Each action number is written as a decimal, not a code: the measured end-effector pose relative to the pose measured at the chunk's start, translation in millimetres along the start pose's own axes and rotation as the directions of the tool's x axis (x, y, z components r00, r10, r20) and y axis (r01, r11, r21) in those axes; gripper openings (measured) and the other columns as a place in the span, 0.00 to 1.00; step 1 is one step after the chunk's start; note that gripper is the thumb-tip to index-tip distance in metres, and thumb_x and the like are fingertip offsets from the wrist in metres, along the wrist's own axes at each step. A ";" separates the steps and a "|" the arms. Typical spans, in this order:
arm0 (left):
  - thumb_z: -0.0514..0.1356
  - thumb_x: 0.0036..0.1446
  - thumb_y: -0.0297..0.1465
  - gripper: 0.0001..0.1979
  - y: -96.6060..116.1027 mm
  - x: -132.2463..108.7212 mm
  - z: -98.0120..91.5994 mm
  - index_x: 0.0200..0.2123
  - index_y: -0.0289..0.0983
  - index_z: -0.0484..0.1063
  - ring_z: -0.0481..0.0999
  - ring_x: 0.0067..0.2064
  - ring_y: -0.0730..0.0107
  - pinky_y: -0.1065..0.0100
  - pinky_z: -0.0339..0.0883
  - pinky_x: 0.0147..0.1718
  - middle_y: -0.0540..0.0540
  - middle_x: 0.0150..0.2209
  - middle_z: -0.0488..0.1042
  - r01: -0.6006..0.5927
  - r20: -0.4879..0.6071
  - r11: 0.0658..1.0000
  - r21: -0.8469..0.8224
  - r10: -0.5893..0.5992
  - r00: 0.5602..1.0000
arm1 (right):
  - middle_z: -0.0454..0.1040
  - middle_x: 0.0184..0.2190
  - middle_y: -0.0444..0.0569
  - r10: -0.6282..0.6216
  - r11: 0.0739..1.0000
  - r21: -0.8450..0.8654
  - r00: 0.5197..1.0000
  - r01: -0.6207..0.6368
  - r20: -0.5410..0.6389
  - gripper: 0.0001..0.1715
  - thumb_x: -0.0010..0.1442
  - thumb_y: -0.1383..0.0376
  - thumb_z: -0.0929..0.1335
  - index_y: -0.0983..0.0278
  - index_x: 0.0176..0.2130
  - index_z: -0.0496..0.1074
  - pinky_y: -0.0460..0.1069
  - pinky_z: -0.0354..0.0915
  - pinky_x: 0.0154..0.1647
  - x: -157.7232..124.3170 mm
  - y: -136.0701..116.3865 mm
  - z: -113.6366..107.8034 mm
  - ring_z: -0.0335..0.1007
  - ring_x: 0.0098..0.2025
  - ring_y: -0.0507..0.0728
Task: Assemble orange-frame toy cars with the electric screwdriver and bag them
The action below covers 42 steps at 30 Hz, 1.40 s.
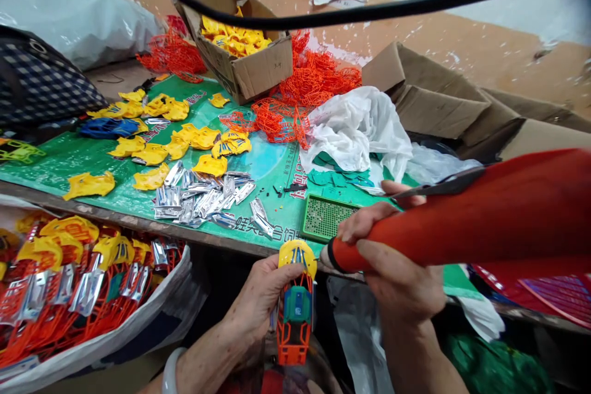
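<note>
My left hand (258,305) is closed around a small toy car body (295,308) with an orange frame, a green middle part and a yellow top. My right hand (392,258) grips the black-tipped nose of a big red powered screwdriver (462,215), whose tip touches the yellow top of the toy. Both hands hover just in front of the table's front edge. A green tray of small screws (325,217) lies on the table right behind the hands.
On the green mat (69,160) lie yellow shells (152,154), shiny silver parts (198,200) and orange frames (300,95). A cardboard box (244,43) holds more yellow shells. A bag at the left holds assembled toys (74,283). A black cable (369,12) crosses overhead.
</note>
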<state>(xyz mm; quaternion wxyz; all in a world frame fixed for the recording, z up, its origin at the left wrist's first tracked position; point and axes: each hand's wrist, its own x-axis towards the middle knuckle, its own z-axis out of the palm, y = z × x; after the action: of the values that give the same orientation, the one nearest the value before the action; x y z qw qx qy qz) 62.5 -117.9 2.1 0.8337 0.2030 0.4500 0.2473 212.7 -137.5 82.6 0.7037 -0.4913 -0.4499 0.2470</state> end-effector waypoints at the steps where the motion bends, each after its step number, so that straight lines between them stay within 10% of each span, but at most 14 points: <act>1: 0.71 0.41 0.30 0.11 0.3 0.0 -0.9 0.30 0.32 0.77 0.69 0.20 0.77 0.76 0.63 0.19 0.49 0.21 0.74 0.008 -0.001 1.000 0.010 -0.008 1.000 | 0.71 0.25 0.38 -0.001 0.999 0.049 0.999 0.003 -0.037 0.31 0.47 0.69 0.72 0.56 0.51 0.67 0.54 0.70 0.33 5.4 -1.6 -1.1 0.68 0.25 0.53; 9: 0.70 0.44 0.35 0.15 -0.5 -4.7 -10.9 0.33 0.31 0.78 0.75 0.24 0.70 0.71 0.68 0.23 0.43 0.25 0.78 0.032 0.033 0.997 0.070 -0.034 0.999 | 0.72 0.24 0.39 -0.072 0.995 0.045 0.953 0.089 -0.294 0.20 0.41 0.71 0.74 0.62 0.37 0.70 0.53 0.67 0.29 43.1 16.7 -8.7 0.68 0.23 0.53; 42: 0.70 0.47 0.39 0.17 -3.3 1.4 -15.9 0.33 0.29 0.79 0.75 0.27 0.71 0.70 0.71 0.29 0.42 0.29 0.79 0.032 0.118 0.998 0.059 -0.039 0.992 | 0.71 0.22 0.41 -0.132 0.981 -0.175 0.939 0.078 -0.318 0.08 0.41 0.66 0.74 0.64 0.21 0.71 0.53 0.67 0.27 62.1 57.7 -22.7 0.66 0.22 0.52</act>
<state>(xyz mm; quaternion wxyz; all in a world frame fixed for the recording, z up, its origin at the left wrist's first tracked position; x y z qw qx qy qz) 50.4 -117.8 -8.8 0.8572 0.2331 0.4098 0.2071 267.4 -76.4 51.5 0.7393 -0.5557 -0.3705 0.0867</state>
